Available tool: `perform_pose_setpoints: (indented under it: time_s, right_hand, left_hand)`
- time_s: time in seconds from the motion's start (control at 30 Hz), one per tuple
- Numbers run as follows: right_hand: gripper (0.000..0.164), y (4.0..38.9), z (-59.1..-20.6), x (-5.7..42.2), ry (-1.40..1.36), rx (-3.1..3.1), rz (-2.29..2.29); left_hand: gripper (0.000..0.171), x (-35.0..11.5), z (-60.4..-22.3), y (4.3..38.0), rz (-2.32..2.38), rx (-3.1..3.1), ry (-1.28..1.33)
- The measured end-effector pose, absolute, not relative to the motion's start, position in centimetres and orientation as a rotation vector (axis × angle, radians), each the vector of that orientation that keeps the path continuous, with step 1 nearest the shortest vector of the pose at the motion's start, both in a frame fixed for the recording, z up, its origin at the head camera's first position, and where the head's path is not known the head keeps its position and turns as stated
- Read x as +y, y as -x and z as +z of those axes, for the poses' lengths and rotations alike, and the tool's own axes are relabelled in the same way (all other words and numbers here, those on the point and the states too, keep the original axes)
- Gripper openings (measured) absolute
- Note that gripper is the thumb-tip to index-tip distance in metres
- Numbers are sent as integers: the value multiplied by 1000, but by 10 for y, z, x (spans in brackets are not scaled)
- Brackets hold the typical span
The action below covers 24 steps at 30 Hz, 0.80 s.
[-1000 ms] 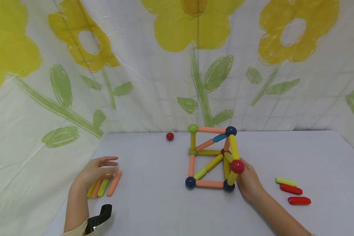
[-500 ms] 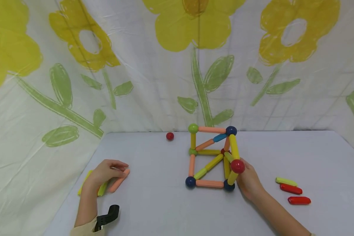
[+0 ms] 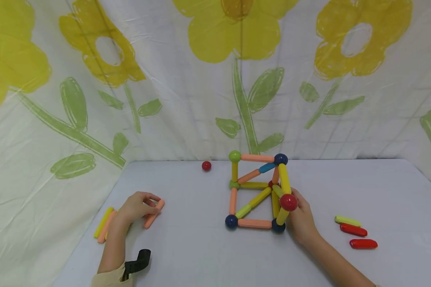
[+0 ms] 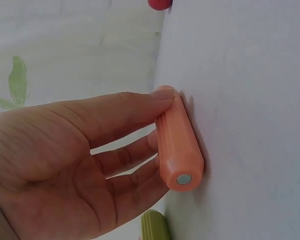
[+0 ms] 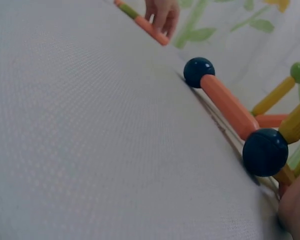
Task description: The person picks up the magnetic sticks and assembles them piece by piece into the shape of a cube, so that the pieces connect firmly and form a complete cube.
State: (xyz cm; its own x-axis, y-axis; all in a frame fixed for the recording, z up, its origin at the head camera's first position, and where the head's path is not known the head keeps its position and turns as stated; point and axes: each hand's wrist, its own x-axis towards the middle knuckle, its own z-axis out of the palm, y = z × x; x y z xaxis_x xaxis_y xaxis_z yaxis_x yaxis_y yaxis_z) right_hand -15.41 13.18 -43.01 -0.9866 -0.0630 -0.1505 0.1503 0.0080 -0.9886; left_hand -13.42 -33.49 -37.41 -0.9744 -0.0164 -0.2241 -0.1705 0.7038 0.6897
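In the head view, my left hand (image 3: pixel 134 208) pinches a salmon-coloured magnetic stick (image 3: pixel 149 221) close to the white tabletop. Up close in the left wrist view, thumb and fingers hold that stick (image 4: pixel 180 145), and a round silver magnet shows in its near end. My right hand (image 3: pixel 303 223) grips the right side of a box-like frame (image 3: pixel 255 224) built from magnetic sticks and balls. Behind the frame's red corner ball (image 3: pixel 288 202) its fingertips are hidden. Dark blue balls (image 5: pixel 265 152) form lower corners in the right wrist view.
Beside my left forearm lie a yellow stick (image 3: pixel 103 223) and another salmon stick (image 3: pixel 107 226), partly covered. A loose red ball (image 3: pixel 206 166) sits at the table's back edge. On the right are a lime stick (image 3: pixel 347 221) and two red sticks (image 3: pixel 363 243).
My left hand has come down from above the sticks, taken hold of the salmon stick and moved it right. The yellow stick has shifted left. My right hand and the frame stay put.
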Motion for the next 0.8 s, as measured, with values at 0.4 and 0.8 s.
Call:
perform_pose_setpoints:
  time_s: [0.4,0.8]
  right_hand:
    - [43,151,-429,133,6,2221,-2167]
    - [43,157,-433,145,190,2311,-2054]
  left_hand:
    - [50,-303,-367,143,1707,2521,-87]
    - [41,-214,-373,147,1923,2284,-241]
